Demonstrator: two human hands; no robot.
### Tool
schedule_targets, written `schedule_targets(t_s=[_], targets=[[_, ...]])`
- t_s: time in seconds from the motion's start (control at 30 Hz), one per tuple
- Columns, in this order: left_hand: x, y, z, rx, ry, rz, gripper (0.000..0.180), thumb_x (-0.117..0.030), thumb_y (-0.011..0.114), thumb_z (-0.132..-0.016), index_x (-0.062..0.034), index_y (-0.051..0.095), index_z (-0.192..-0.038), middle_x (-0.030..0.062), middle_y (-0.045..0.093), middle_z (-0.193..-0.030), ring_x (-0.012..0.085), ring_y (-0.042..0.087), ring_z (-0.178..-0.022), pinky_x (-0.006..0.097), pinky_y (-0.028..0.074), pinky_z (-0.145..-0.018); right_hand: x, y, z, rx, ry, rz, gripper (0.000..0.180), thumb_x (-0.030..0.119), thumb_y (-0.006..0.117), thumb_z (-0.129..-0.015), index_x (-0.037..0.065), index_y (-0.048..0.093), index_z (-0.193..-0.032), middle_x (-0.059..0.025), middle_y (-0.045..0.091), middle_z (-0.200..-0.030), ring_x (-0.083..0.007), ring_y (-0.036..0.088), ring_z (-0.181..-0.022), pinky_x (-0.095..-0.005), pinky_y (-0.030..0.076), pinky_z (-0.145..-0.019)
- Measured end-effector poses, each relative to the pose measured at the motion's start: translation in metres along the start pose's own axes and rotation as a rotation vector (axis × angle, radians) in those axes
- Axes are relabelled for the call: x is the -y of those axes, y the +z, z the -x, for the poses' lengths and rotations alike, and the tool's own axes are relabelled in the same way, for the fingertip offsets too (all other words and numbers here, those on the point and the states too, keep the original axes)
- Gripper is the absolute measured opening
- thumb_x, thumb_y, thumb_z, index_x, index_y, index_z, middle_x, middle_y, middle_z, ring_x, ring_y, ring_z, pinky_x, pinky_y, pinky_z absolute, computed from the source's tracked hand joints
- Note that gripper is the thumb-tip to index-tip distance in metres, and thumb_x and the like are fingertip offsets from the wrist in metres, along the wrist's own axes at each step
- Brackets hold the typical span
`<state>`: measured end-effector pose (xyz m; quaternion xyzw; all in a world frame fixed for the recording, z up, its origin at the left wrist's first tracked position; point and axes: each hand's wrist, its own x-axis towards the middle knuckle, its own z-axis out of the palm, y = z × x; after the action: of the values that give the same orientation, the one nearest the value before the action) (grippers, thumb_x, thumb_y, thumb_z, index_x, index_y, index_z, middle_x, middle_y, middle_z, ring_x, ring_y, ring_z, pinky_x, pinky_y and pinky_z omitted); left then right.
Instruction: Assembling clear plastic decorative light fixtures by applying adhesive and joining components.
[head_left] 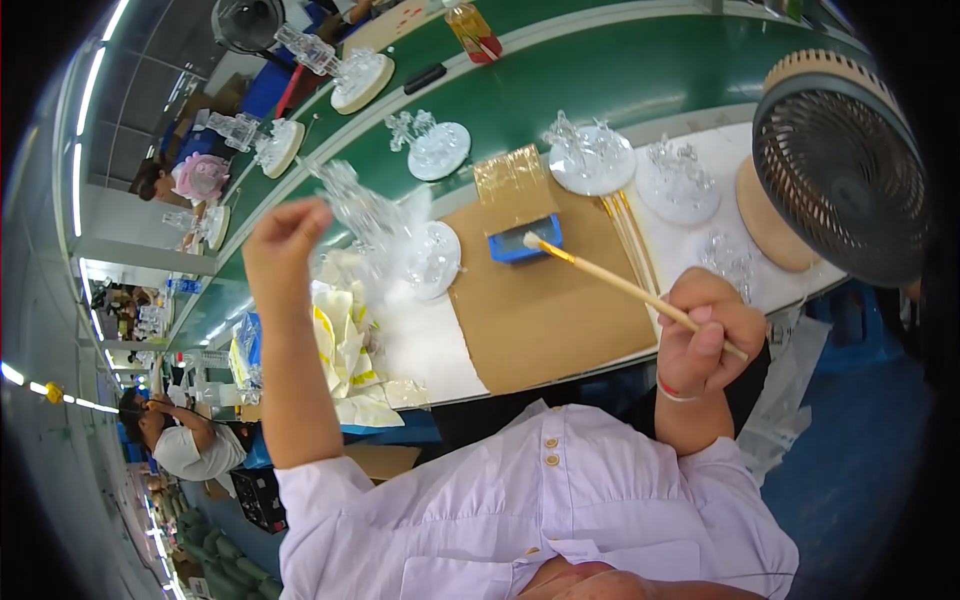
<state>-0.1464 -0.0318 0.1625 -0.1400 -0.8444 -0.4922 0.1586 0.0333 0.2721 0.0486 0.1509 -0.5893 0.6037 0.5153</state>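
Observation:
My right hand [705, 335] is closed round the wooden handle of a paintbrush [610, 282]. The brush's pale bristles are over a small blue tray [498, 250], which sits at the edge of a brown cardboard sheet [560, 325]. A box-like piece covered in shiny brown tape [515, 185] stands directly behind the tray. My left hand [288, 235] is raised with its fingers pinched together; what they hold, if anything, cannot be made out. Beside those fingertips is a tall clear plastic piece [365, 205], smeared by motion. It appears above a round base with clear figures [432, 262].
Clear figures on round white bases [592, 160] line the green bench [550, 90]. Several spare brushes [630, 240] lie right of the cardboard. A dark fan [840, 165] stands at the right. Crumpled yellow-white paper [345, 345] lies at the left, and a drink bottle [472, 32] stands behind.

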Motion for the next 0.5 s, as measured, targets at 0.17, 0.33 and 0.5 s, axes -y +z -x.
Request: schedule_targets(t_s=[0.17,0.33,0.5], targets=[[0.023,-0.004,-0.119,-0.048,0.112,-0.29,0.023,-0.017,0.077,-0.079,0.0004,0.072,-0.092,0.0058,0.071,-0.084,0.0096,0.063,-0.075,0.022,0.049,-0.069,-0.005,0.001,0.0,0.034,0.05,-0.072,0.026,0.029,0.05,-0.099,0.005,0.042,-0.096,-0.0147,0.053,-0.073,-0.0159,0.043,-0.053,-0.0286,0.037,-0.049],[0.11,0.026,-0.191,-0.09,0.108,-0.636,0.024,-0.027,0.079,-0.071,-0.0084,0.075,-0.086,0.0091,0.072,-0.079,0.0217,0.068,-0.071,0.034,0.052,-0.067,-0.015,0.005,0.007,0.058,0.031,0.079,0.029,0.034,0.052,-0.098,0.007,0.042,-0.098,-0.0122,0.052,-0.071,-0.0158,0.043,-0.052,-0.0286,0.035,-0.047],[0.175,0.065,-0.207,-0.094,-0.078,-0.758,0.02,-0.027,0.08,-0.069,-0.0104,0.074,-0.079,0.0095,0.071,-0.079,0.0265,0.068,-0.074,0.038,0.052,-0.069,-0.017,0.006,0.004,0.068,-0.062,0.189,0.031,0.037,0.051,-0.098,0.007,0.042,-0.099,-0.0102,0.051,-0.068,-0.0154,0.042,-0.049,-0.0274,0.034,-0.043]])
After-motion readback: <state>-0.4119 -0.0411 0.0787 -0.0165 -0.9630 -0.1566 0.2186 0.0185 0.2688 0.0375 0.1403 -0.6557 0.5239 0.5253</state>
